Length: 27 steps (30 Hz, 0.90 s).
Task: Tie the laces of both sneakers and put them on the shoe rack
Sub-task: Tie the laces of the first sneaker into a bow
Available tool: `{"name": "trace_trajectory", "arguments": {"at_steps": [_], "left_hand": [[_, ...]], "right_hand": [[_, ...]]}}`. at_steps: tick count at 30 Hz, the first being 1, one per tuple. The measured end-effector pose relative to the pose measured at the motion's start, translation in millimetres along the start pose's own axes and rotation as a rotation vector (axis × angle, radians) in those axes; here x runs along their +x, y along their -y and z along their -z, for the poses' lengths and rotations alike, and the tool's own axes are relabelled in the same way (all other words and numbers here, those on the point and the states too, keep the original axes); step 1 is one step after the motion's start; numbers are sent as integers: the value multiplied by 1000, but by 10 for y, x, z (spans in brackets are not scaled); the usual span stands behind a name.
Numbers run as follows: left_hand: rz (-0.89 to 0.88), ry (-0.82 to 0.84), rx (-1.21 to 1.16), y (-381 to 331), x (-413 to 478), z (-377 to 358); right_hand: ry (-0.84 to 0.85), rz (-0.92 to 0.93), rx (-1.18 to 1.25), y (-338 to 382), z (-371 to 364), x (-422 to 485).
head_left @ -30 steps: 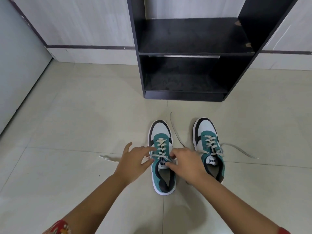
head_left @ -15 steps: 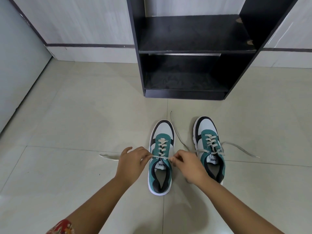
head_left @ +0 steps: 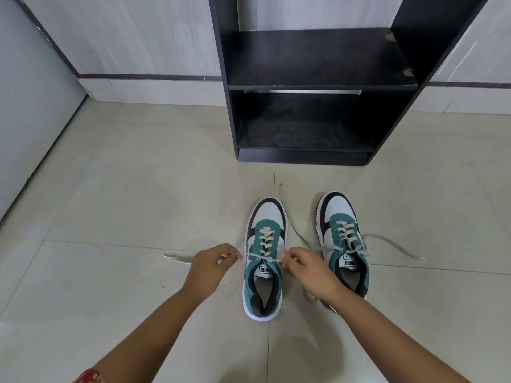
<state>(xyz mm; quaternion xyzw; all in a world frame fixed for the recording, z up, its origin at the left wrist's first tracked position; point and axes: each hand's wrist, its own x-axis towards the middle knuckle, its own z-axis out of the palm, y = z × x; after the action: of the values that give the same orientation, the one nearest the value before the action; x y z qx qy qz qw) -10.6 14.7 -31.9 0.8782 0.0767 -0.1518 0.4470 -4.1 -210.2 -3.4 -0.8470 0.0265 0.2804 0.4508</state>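
Observation:
Two teal, white and black sneakers stand side by side on the tiled floor, toes toward the rack. My left hand (head_left: 211, 265) pinches one lace end of the left sneaker (head_left: 265, 258) at its left side. My right hand (head_left: 307, 268) pinches the other lace end at its right side, and the lace runs taut across the top eyelets. A loose lace tail (head_left: 177, 258) lies on the floor left of my left hand. The right sneaker (head_left: 343, 239) sits untied, its laces (head_left: 395, 244) spread over the floor. The black shoe rack (head_left: 318, 87) stands beyond, both shelves bare.
A pale wall with a dark stripe runs behind the rack. A grey panel (head_left: 30, 111) closes the left side. Open tiled floor stretches left of the sneakers and between them and the rack.
My hands have moved apart from the middle of the left sneaker to its two sides, pulling the lace taut. The view has shifted slightly.

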Motion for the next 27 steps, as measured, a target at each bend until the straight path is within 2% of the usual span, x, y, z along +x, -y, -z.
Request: {"name": "trace_trajectory", "arguments": {"at_steps": [3, 6, 9, 18, 22, 27], "left_hand": [[83, 53, -312, -242, -39, 32], [106, 110, -439, -480, -64, 33], [97, 117, -543, -575, -40, 25], [-52, 162, -465, -686, -47, -63], [-129, 258, -459, -724, -40, -92], [-23, 316, -543, -671, 27, -84]], "right_hand": [[-11, -2, 362, 122, 7, -38], [86, -8, 674, 167, 11, -1], [104, 6, 839, 202, -19, 44], [31, 43, 837, 111, -172, 177], [40, 51, 841, 125, -173, 223], [32, 77, 839, 110, -150, 259]]}}
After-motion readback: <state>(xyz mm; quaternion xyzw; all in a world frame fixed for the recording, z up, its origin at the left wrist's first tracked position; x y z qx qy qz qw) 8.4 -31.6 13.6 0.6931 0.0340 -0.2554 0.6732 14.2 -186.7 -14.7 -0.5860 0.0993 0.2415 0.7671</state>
